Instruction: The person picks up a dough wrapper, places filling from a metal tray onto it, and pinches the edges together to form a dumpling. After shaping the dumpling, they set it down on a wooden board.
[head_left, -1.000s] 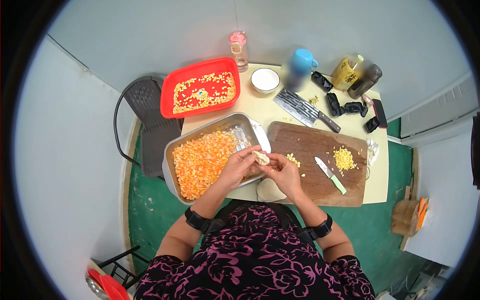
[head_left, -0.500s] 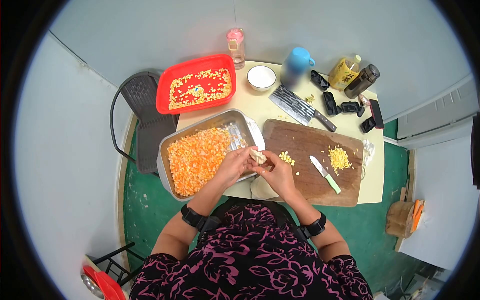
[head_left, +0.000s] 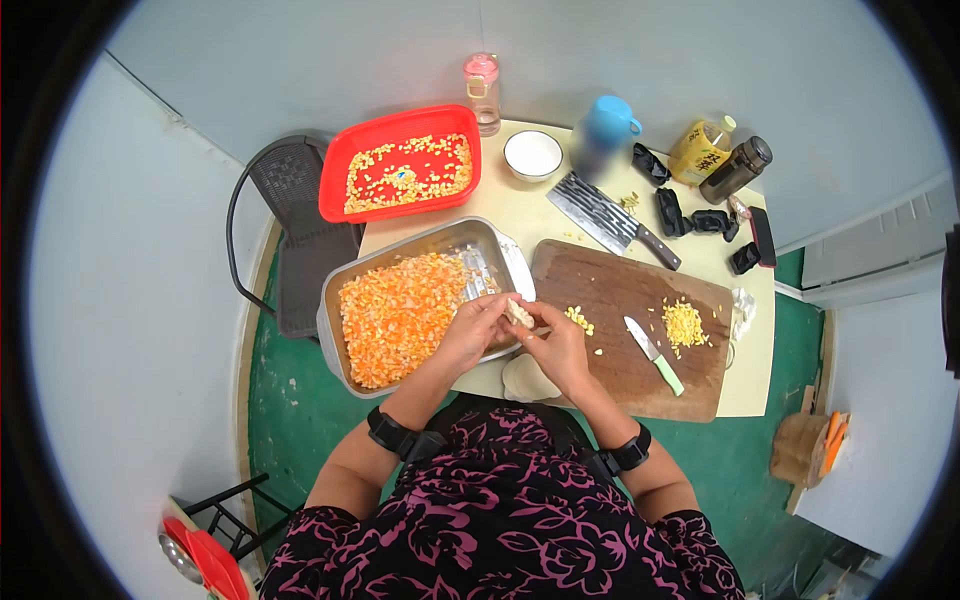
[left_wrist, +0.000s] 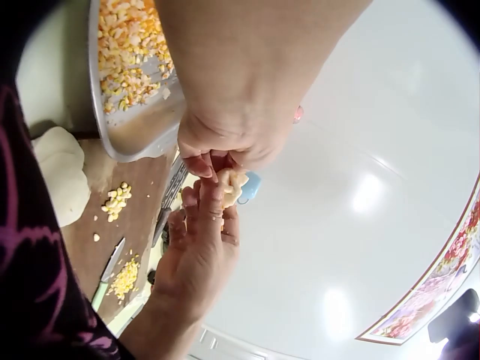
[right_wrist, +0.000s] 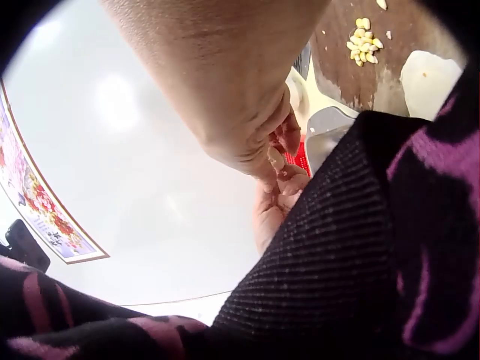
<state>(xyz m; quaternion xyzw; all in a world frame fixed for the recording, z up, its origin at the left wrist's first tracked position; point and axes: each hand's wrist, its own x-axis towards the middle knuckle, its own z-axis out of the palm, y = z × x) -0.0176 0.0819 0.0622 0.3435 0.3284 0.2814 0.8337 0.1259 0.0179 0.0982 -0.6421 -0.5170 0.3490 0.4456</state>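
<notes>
A pale, pleated dumpling (head_left: 519,314) is pinched between both hands, over the near right corner of the metal pan. My left hand (head_left: 470,335) grips its left side, and my right hand (head_left: 559,347) has thumb and fingers on the right side. In the left wrist view, the crimped edge of the dumpling (left_wrist: 232,187) shows between the fingertips. The metal pan (head_left: 515,268) holds chopped orange and white filling (head_left: 398,318). Below the hands lies a stack of round dough wrappers (head_left: 527,380), partly covered by the right hand.
On the wooden cutting board (head_left: 590,270) lie a green-handled knife (head_left: 655,357), chopped corn (head_left: 684,325) and whole kernels (head_left: 579,319). Behind it are a cleaver (head_left: 612,220), a white bowl (head_left: 533,156) and several bottles. A red basin (head_left: 402,118) with corn stands at back left.
The hands stay together over the pan's corner, and the fingers shift slightly along the dumpling's edge. The whole view sways a little as the head moves.
</notes>
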